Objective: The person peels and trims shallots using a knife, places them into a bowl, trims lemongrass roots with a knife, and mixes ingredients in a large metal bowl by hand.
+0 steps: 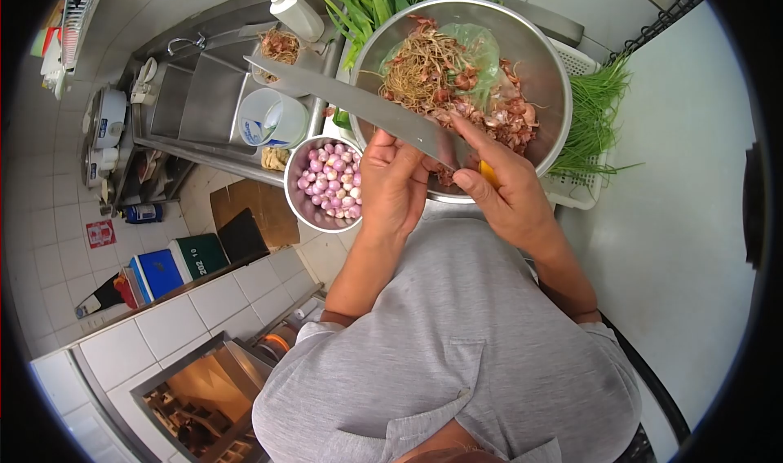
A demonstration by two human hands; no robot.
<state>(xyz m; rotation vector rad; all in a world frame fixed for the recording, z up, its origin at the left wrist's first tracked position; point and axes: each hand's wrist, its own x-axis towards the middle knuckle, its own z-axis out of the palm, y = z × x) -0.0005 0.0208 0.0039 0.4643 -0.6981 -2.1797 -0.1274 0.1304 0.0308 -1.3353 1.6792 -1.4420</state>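
Shallots [330, 178], small, round and glossy, their peeled flesh pink and white, fill a smooth stainless-steel bowl [294, 206] just beside the left forearm, on its outer side. The left hand [393, 174] is the nearer one; the right hand [515, 194] lies well apart from them, across the body. The right hand is clamped on a long knife [367, 107] with a broad, flat grey blade and a yellow handle, index finger stretched forward and thumb at the blade's base. The knife's long axis slants forward and to the left, from the right palm past the left fingertips and over the near-left rim of a wide, shiny steel basin [559, 72]. The left fingers are curled in beside the blade; whether they pinch anything cannot be told. In the basin lie wiry, straw-coloured roots [424, 65], reddish papery skins [512, 122] and a crinkled, translucent green plastic bag [481, 46]. Thin green stalks [591, 125] spread over a white plastic basket [581, 197] on the right.
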